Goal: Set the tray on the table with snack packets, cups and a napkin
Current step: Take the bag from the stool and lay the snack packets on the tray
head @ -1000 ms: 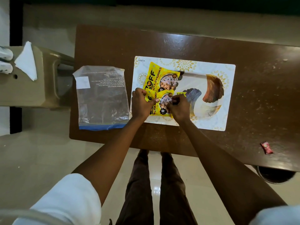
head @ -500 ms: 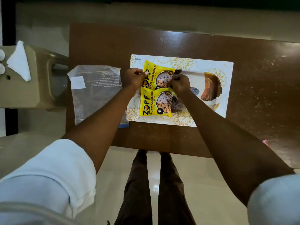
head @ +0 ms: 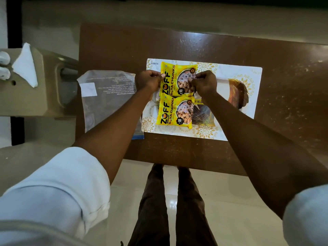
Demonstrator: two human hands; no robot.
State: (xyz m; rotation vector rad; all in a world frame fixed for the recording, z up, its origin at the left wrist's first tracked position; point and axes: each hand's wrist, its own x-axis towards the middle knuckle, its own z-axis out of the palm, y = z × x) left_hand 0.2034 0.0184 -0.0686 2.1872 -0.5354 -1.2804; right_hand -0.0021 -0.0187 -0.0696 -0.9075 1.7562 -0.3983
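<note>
Snack packets lie on the left part of the tray (head: 248, 77): the upper packet (head: 174, 79) is pinched at its side edges by the left hand (head: 150, 80) and right hand (head: 204, 84), just above the lower packet (head: 174, 112). If released crooked, it could overlap its neighbour or, seemingly, overhang the tray's far rim. Open room remains on the tray's right half, while the brown surface (head: 292, 112) beyond is bare.

Both arms outstretched, left hand (head: 150, 81), right hand (head: 204, 83) pinching
</note>
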